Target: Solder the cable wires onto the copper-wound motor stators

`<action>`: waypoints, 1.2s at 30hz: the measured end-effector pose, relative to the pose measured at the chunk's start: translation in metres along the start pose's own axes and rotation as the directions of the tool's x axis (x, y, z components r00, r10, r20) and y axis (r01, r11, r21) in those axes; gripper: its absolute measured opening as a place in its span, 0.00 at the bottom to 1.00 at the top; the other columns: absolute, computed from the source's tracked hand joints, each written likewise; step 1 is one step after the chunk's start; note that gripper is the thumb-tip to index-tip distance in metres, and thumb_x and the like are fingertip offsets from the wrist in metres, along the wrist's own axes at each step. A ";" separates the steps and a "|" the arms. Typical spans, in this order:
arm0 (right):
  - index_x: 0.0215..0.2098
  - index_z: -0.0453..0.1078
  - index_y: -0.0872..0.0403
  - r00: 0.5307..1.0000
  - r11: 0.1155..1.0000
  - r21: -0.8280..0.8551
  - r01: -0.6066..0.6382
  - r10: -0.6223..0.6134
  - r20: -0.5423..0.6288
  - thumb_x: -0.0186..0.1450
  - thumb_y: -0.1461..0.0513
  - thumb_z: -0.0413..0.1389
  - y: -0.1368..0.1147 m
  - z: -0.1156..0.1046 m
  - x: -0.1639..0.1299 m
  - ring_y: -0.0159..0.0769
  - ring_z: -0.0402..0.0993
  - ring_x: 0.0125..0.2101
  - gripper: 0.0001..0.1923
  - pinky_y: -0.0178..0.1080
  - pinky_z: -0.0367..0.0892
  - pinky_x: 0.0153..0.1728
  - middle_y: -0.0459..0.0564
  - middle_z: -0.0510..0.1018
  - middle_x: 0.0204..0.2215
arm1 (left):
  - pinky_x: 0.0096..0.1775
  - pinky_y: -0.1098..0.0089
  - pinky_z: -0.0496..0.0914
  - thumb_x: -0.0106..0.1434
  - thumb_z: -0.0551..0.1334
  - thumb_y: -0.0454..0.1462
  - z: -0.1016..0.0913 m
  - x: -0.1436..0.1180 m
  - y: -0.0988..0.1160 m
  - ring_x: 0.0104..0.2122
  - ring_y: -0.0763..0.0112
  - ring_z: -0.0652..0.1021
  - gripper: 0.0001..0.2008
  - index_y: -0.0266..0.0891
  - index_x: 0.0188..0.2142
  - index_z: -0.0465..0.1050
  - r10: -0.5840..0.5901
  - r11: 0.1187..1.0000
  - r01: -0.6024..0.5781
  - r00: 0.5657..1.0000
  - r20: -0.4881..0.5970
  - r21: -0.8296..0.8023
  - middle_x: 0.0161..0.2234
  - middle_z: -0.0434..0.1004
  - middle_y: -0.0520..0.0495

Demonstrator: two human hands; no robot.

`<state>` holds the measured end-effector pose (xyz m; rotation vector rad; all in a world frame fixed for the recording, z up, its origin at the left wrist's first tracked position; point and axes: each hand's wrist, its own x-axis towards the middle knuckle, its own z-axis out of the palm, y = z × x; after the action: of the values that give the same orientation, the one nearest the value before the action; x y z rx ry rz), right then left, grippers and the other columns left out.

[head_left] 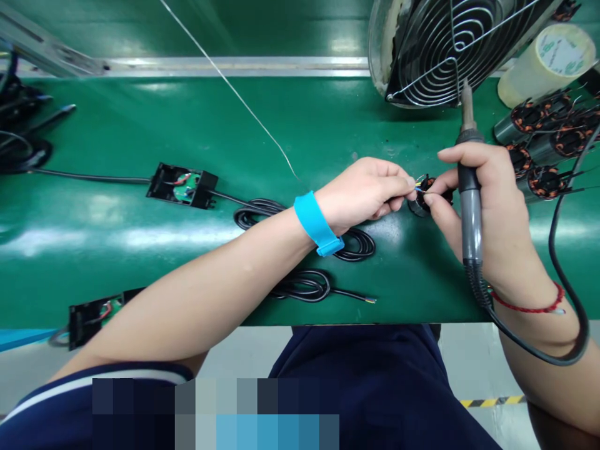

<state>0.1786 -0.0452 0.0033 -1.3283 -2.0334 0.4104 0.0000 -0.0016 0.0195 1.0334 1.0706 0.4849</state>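
Observation:
My left hand (370, 190), with a blue strap on its wrist, pinches the coloured wire ends (418, 185) of a black cable. My right hand (497, 200) carries a soldering iron (471, 219), tip pointing up and away, between its fingers and palm. Its thumb and index finger pinch close to the same wire ends, at what looks like a thin lead. Just behind the fingertips stands a small motor stator (419, 206) with copper windings, partly hidden. The coiled black cable (359, 245) passes beneath my left wrist.
A fan with a wire guard (445, 56) stands at the back right, beside a pale tape roll (546, 65) and several stators (546, 181). Solder wire (229, 87) hangs down from above. Open black boxes with circuit boards (182, 186) and another cable coil (304, 285) lie on the green bench.

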 end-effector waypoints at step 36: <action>0.58 0.59 0.40 0.982 0.964 0.252 -0.082 0.121 -0.145 0.66 0.62 0.59 -0.003 0.026 -0.014 0.36 0.78 0.33 0.25 0.44 0.76 0.36 0.43 0.78 0.36 | 0.19 0.80 0.57 0.65 0.58 0.25 -0.011 -0.002 0.000 0.16 0.85 0.63 0.12 0.34 0.26 0.66 0.111 0.990 -0.118 0.990 0.091 0.078 0.18 0.65 0.57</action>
<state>0.1622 -0.0569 -0.0190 -1.2732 -1.7262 0.5641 -0.0106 0.0018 0.0191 1.1841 0.9644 0.4867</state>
